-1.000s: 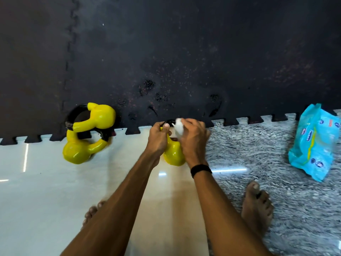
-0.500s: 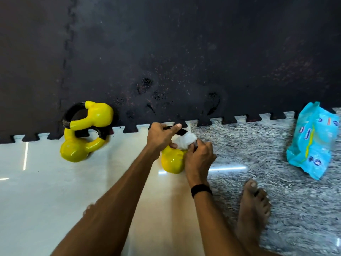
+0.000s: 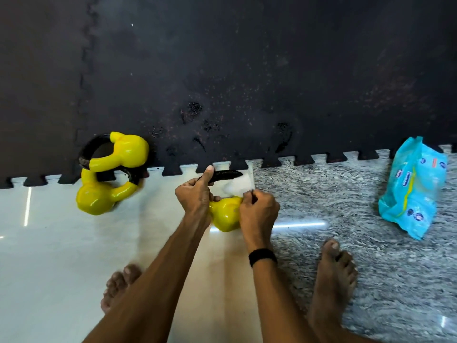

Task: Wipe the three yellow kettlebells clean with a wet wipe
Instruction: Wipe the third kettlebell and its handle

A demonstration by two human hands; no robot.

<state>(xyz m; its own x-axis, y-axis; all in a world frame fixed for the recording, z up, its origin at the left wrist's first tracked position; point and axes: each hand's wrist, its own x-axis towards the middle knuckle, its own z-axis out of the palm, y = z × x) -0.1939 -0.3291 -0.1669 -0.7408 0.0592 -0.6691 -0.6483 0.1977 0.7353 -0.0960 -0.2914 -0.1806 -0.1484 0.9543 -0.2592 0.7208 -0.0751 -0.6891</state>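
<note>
At frame centre the left hand (image 3: 195,196) closes its grip on the black handle of a yellow kettlebell (image 3: 226,214) standing on the floor. The right hand (image 3: 258,212) pinches a white wet wipe (image 3: 237,185) against the handle. Two more kettlebells (image 3: 111,174) lie at left. The blue wipes pack (image 3: 413,186) at right bears print too small to read.

One glossy yellow kettlebell (image 3: 226,216) with a black handle lies on the pale floor tile at the mat edge, partly covered by both hands. A white wet wipe (image 3: 236,185) is draped against its handle and upper body. Two further yellow kettlebells (image 3: 108,174) lie touching, handles interlocked, well apart to the left, straddling the mat edge.
</note>
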